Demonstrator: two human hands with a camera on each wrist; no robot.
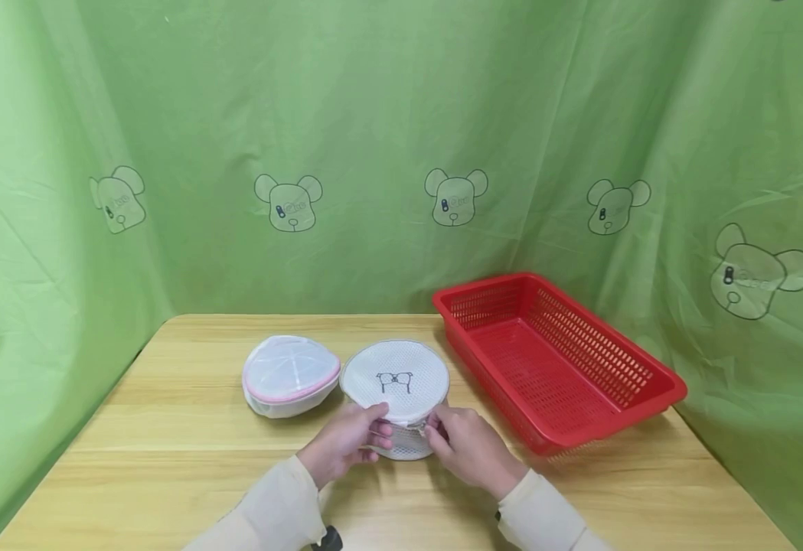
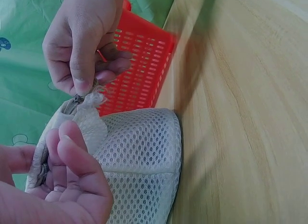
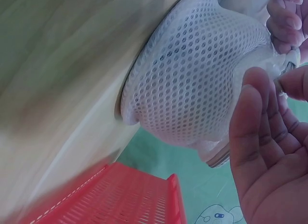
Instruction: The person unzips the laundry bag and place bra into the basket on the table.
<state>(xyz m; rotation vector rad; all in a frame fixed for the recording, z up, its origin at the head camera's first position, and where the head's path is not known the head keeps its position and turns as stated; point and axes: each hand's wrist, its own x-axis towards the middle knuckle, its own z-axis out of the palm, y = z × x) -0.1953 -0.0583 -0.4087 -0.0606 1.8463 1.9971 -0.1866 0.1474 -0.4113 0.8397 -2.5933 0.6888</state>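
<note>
A round white mesh laundry bag [image 1: 411,363] with a small bra drawing on its lid stands upright on the table. My left hand [image 1: 347,442] grips its near rim, thumb on top of the lid and fingers curled beneath the edge. On the near right of the rim, my right hand [image 1: 473,450] pinches the zipper [image 2: 76,102] between thumb and forefinger. In the left wrist view, crumpled white fabric bunches just below the pinched spot. The bag's mesh side [image 3: 192,79] bulges in the right wrist view; what it holds inside cannot be made out.
A second white bag [image 1: 291,371] with pink trim, wedge-shaped, sits just left of the round one. To the right, a red plastic basket [image 1: 484,375] with slotted walls lies at an angle on the wooden table [image 1: 167,428]. A green curtain [image 1: 373,115] encloses the back and sides.
</note>
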